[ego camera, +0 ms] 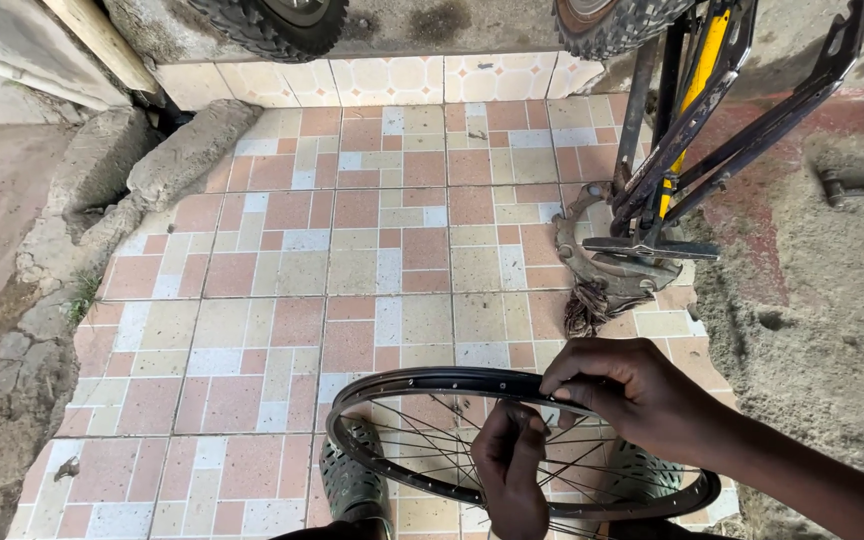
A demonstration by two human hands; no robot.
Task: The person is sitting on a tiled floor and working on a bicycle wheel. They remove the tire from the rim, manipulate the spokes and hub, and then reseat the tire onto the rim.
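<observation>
- The right hand (624, 392) grips the rim (432, 385) at its far edge.
- The left hand (512, 465) sits just nearer, inside the rim, over the spokes (422, 440).
- Shoes (352, 485) lie under the rim, left of the grip.
- The bike frame (692, 120) stands beyond the grip, slightly right.

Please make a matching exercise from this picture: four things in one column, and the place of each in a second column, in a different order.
Things:
1. bare wheel rim
2. bicycle frame
3. knobby tyre
4. rag

Places:
A. top edge, left of centre
B. on the tiles by the sprocket
C. bottom, held by both hands
D. upper right, standing upside down

Pairs: 1-C, 2-D, 3-A, 4-B. The left hand and right hand both close on the rim.
</observation>
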